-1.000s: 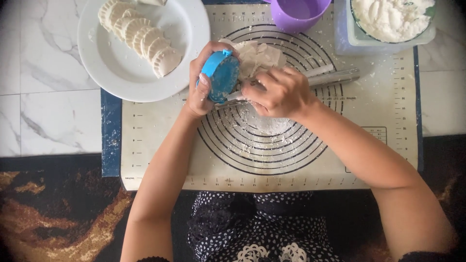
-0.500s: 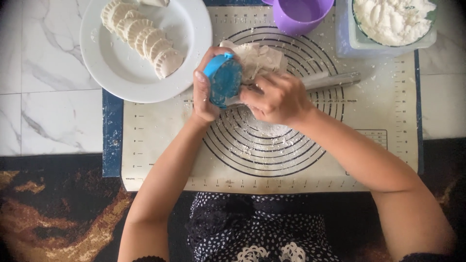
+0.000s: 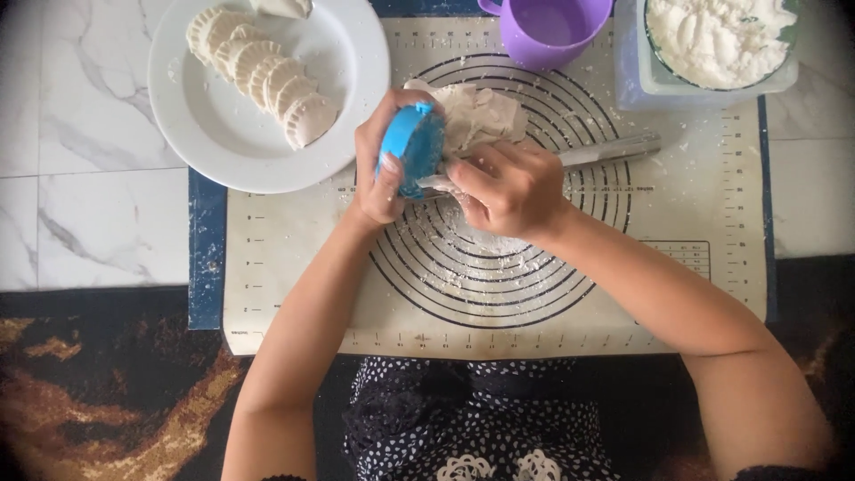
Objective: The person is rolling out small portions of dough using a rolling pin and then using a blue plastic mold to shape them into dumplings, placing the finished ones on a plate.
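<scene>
Dumpling press held folded over a floured pastry mat.

Plate [image 3: 356, 53], white, upper left: crimped dumplings [image 3: 263, 76] overlapped in a row, apparently parked clear of the work area. Left hand [image 3: 383, 165]: curled round the blue press [image 3: 411, 147], thumb and fingers squeezing its halves together above the mat [image 3: 294, 294]. Right hand [image 3: 508, 187]: fingers bunched, pinching dough [image 3: 476, 111] at the press's edge, seemingly to steady or trim it. Metal tool [image 3: 610, 151]: flat on the mat behind the right hand. Purple cup [image 3: 548, 31] and flour bowl [image 3: 721, 40]: far edge, within reach.
</scene>
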